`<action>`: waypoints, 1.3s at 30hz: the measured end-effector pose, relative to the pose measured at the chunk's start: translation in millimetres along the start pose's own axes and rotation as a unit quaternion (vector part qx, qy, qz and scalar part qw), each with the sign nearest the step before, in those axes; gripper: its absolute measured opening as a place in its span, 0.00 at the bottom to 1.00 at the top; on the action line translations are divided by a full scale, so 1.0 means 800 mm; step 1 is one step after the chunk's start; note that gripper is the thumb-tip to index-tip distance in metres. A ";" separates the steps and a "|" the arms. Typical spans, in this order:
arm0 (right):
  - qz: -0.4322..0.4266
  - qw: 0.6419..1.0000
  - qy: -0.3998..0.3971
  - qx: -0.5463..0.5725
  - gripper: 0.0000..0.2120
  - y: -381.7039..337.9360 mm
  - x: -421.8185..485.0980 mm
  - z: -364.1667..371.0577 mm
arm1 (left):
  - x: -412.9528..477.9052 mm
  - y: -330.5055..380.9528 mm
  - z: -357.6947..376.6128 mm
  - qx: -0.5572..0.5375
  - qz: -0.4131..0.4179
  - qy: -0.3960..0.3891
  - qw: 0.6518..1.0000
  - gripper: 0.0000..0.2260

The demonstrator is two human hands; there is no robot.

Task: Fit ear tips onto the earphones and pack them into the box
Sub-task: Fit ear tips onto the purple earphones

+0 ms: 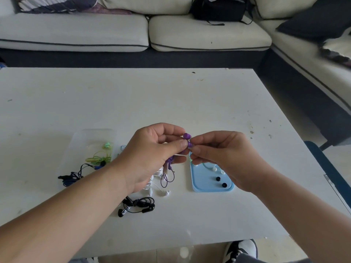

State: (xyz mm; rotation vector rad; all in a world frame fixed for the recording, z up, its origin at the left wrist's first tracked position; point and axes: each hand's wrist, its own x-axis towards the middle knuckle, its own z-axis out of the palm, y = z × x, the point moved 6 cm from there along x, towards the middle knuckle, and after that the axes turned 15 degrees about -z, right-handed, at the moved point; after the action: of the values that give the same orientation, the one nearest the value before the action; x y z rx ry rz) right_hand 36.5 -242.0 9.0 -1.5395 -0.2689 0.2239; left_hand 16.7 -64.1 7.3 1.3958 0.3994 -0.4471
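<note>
Above the white table [133, 103], my left hand [152, 154] pinches the purple earphones [187, 136], whose two buds stick out past my fingertips. The purple cable [167, 177] hangs in a loop below that hand. My right hand [226, 156] meets them from the right, its fingertips pinching at the lower bud [190, 144]; any ear tip there is hidden. Under my right hand lies a light blue tray [199, 186] with two black ear tips [221, 182] and white ear tips [214, 169].
Green earphones [100, 156] and blue earphones [74, 177] lie in a clear plastic box [85, 135] at the left. White earphones [159, 190] and black earphones [136, 205] lie near the front. A sofa stands beyond the table.
</note>
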 end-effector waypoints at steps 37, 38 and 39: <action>-0.006 0.993 -0.077 0.084 0.09 -0.003 0.002 0.004 | -0.009 0.005 0.007 -0.005 0.003 -0.057 0.998 0.09; -0.015 0.994 -0.081 0.068 0.09 -0.005 0.002 0.003 | -0.009 0.004 0.007 -0.004 -0.001 -0.060 0.998 0.08; -0.027 0.995 -0.083 0.044 0.08 -0.007 0.002 0.002 | -0.009 0.003 0.007 -0.006 -0.007 -0.061 0.998 0.08</action>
State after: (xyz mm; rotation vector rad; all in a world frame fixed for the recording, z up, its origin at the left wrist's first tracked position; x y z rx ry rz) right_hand 37.4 -239.7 15.0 -1.4254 -0.4265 0.3179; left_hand 12.1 -68.7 13.8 1.3472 0.3113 -0.5376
